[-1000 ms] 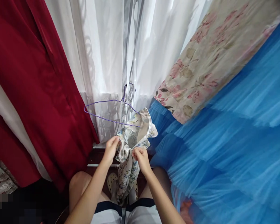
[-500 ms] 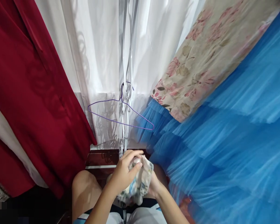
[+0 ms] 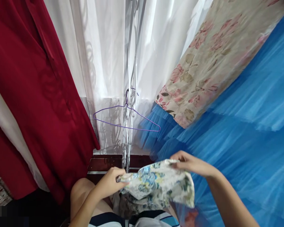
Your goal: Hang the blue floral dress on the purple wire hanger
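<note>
Stretched between my hands is a white floral garment [image 3: 153,181] with blue and yellow flowers; its exact kind does not show. My left hand [image 3: 113,181] pinches its left edge. At the upper right edge, my right hand [image 3: 188,162] grips the cloth between thumb and fingers. The fabric hangs above my lap, its lower part bunched and partly in shadow. Beyond my hands, a purple wire hanger [image 3: 126,125] hangs bare on a white metal stand [image 3: 130,135].
A red curtain or cloth [image 3: 59,104] hangs at left, white curtains [image 3: 109,63] behind. On the right hang a beige floral cloth [image 3: 191,78] and a ruffled blue tulle dress [image 3: 251,151]. Dark red floor tiles [image 3: 101,165] show below the curtains.
The garment was bunched up between my close-set hands and is now spread out sideways. My right hand has moved right and up, my left hand left and slightly down.
</note>
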`<state>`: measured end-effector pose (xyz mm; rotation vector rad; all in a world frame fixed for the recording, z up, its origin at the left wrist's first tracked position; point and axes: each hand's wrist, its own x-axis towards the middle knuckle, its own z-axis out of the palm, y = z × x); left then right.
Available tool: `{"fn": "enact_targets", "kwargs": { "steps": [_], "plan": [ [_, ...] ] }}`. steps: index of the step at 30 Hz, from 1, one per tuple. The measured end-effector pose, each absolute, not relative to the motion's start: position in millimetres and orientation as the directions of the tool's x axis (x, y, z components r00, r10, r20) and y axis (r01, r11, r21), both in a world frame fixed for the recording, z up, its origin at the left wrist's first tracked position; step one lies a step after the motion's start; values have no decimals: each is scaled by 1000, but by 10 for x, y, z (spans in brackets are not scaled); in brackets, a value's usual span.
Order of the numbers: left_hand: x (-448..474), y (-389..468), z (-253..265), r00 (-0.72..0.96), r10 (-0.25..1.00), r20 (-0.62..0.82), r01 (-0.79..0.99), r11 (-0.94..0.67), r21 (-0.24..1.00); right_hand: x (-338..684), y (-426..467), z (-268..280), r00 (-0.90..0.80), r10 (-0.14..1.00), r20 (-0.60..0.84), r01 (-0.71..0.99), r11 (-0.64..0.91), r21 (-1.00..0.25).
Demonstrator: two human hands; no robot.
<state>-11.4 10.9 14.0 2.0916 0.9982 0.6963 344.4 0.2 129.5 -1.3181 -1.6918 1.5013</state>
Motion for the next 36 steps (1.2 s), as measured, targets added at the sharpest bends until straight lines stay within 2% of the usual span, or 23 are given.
{"fn": "enact_targets", "kwargs": {
  "steps": [2,5,9,13,17,20,22,23,25,28,30,33,35,36],
  "plan": [
    [-200,197,300,474,841,262,450,-486,749,3523,321,1462,-274,956,-103,329,-7,-944],
    [-171,276,596,375,844,384,411,-523,747,3502,854,1642,-95,987,129,207,146,-967],
    [-9,267,978,308,822,479,252,-555,792,3236,1433,1823,-88,970,228,67,234,-970],
    [-76,326,1144,145,852,503,137,-521,842,2810,1721,1917,-213,953,216,23,226,-974],
    [-477,657,1025,28,861,508,232,-500,834,2511,1709,1891,-313,926,213,-19,218,-976],
    [-867,1033,811,175,861,478,415,-505,757,2503,1591,1882,-373,904,211,1,228,-974],
    [-1108,1275,677,345,829,440,564,-558,609,2558,1523,1911,-384,899,210,55,250,-967],
    [-1214,1382,635,376,824,425,592,-566,574,2585,1500,1933,-379,900,217,84,267,-960],
    [-1394,1575,637,400,817,416,631,-574,522,2621,1474,1984,-364,900,240,134,305,-943],
    [-1552,1852,865,328,824,463,665,-549,506,2621,1469,2063,-364,897,250,174,329,-928],
    [-1544,2062,1118,224,825,519,670,-517,533,2615,1474,2108,-376,903,209,153,283,-947],
    [-1313,2375,1497,55,828,558,579,-482,658,2655,1489,2112,-419,905,73,46,101,-994],
    [-1057,2510,1673,40,850,526,480,-478,735,2715,1490,2015,-432,902,-29,-28,-46,-999],
    [-929,2540,1729,63,888,456,411,-439,799,2744,1483,1927,-397,916,-64,-58,-95,-994]
  ]
}}
